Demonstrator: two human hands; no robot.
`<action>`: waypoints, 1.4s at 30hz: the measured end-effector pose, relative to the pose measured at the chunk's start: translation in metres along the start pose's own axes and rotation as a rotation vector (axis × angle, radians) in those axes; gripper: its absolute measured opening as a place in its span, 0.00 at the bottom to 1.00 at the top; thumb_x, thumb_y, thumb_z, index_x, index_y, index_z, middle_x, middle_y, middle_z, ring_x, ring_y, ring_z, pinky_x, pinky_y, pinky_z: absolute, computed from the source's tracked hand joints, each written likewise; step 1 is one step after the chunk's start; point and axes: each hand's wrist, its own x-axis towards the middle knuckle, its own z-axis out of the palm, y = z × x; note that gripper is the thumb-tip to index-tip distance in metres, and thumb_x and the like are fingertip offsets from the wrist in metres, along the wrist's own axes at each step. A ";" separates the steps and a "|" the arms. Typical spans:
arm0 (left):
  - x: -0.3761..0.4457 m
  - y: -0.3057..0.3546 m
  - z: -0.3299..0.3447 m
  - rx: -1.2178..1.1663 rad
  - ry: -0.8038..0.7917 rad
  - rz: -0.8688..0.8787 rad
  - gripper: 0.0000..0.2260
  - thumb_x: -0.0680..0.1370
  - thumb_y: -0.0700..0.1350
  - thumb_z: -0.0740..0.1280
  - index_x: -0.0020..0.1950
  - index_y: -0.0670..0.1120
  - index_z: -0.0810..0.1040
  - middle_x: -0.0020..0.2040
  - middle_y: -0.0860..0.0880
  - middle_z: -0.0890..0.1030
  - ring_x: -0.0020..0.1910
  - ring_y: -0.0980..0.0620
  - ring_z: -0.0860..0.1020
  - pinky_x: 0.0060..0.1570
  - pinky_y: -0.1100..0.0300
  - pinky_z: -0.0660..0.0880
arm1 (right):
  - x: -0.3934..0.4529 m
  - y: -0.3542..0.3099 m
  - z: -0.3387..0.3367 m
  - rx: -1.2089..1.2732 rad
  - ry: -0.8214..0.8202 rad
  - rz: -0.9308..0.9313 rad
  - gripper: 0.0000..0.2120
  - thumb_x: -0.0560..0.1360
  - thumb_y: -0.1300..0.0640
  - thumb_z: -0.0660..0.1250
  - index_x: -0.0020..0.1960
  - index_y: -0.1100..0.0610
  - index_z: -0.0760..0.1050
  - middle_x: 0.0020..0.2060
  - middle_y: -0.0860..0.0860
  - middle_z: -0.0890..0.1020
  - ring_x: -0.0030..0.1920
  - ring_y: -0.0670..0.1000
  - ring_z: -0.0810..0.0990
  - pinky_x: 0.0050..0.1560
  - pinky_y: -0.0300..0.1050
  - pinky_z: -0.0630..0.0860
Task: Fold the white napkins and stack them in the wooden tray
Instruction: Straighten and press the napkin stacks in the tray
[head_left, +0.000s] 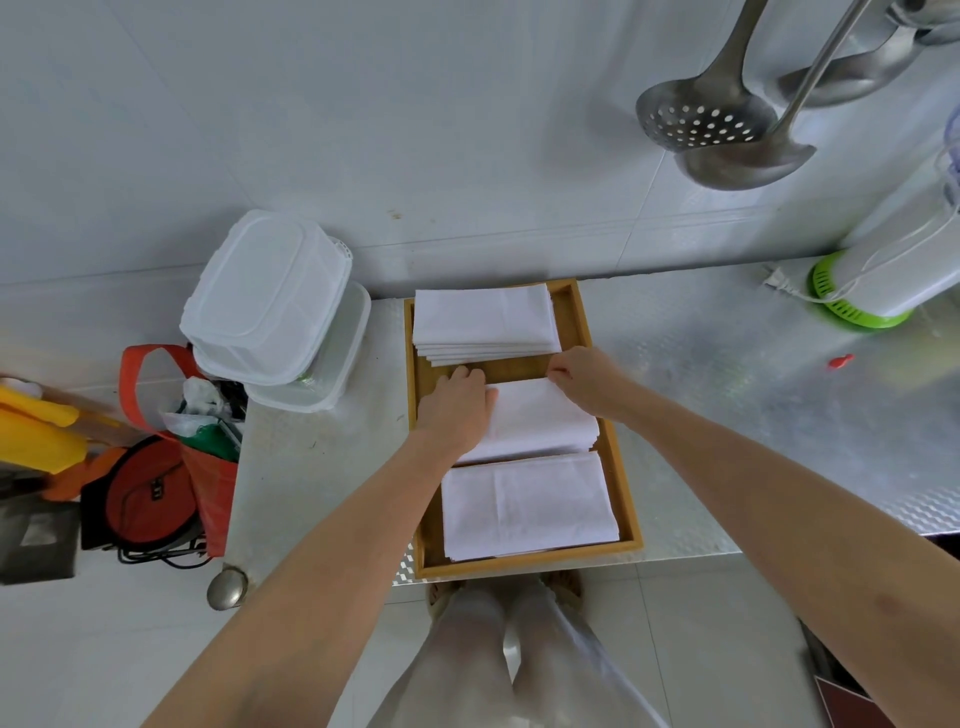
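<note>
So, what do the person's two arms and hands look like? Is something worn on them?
Both forearms are bare up to the frame edge: no sleeves show. The left hand and the right hand carry no gloves, and no ring, watch or bracelet is visible. The fingers are uncovered. Lower down, light, pale trousers are worn.

Three stacks of folded white napkins fill the wooden tray.

Both hands worked the middle napkin stack in the tray.
The left hand lay over the stack's left end; the right hand pinched its far right corner. Folded stacks lay beyond and nearer, on a steel counter.
</note>
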 end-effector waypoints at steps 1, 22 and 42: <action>-0.002 0.001 0.001 0.004 0.016 -0.012 0.13 0.83 0.50 0.52 0.57 0.45 0.71 0.54 0.47 0.74 0.51 0.49 0.74 0.46 0.54 0.75 | -0.001 0.000 0.003 -0.003 0.015 0.008 0.15 0.82 0.58 0.54 0.48 0.61 0.78 0.41 0.56 0.81 0.42 0.53 0.79 0.45 0.46 0.77; -0.053 0.017 0.041 0.153 0.095 -0.025 0.28 0.80 0.58 0.34 0.79 0.49 0.43 0.79 0.48 0.44 0.77 0.46 0.40 0.76 0.47 0.41 | -0.051 -0.026 0.059 -0.275 0.137 -0.080 0.27 0.82 0.46 0.35 0.77 0.54 0.52 0.77 0.53 0.55 0.77 0.52 0.49 0.77 0.49 0.43; -0.048 0.009 0.053 0.091 -0.032 -0.099 0.28 0.81 0.60 0.39 0.78 0.50 0.37 0.79 0.46 0.40 0.77 0.45 0.39 0.75 0.46 0.44 | -0.044 -0.002 0.070 -0.315 0.085 -0.081 0.30 0.80 0.42 0.33 0.78 0.52 0.47 0.77 0.51 0.55 0.77 0.50 0.49 0.75 0.46 0.36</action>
